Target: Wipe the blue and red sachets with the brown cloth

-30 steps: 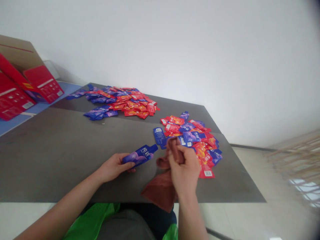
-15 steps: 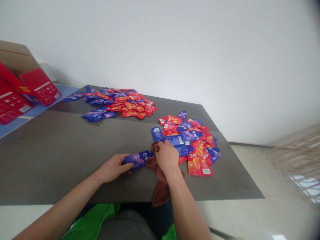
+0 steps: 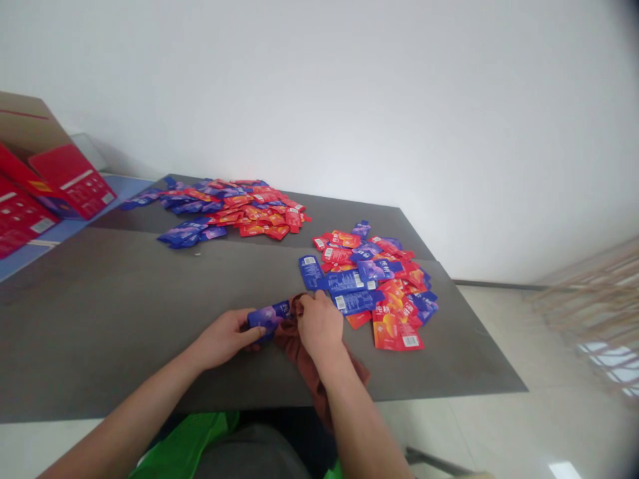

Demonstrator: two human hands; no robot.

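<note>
Near the front of the grey table (image 3: 124, 299), my left hand (image 3: 227, 338) grips a blue packet (image 3: 267, 318) with purple fruit printed on it, thumb on its face. A brown cloth (image 3: 309, 366) is pinched in my right hand (image 3: 319, 322) and lies over the right end of that packet. The cloth trails down past the table's front edge, partly under my right forearm. Just right of my right hand is a loose pile of red and blue packets (image 3: 394, 306).
A second heap of red and blue packets (image 3: 259, 209) lies at the back left. Opened red cardboard boxes (image 3: 70, 179) stand on a blue surface at the far left. A white wall (image 3: 349, 100) rises behind the table.
My right hand has moved left and slightly down with the cloth, onto the packet's right part. More of the blue packets at the right pile's edge show. My left hand has barely moved.
</note>
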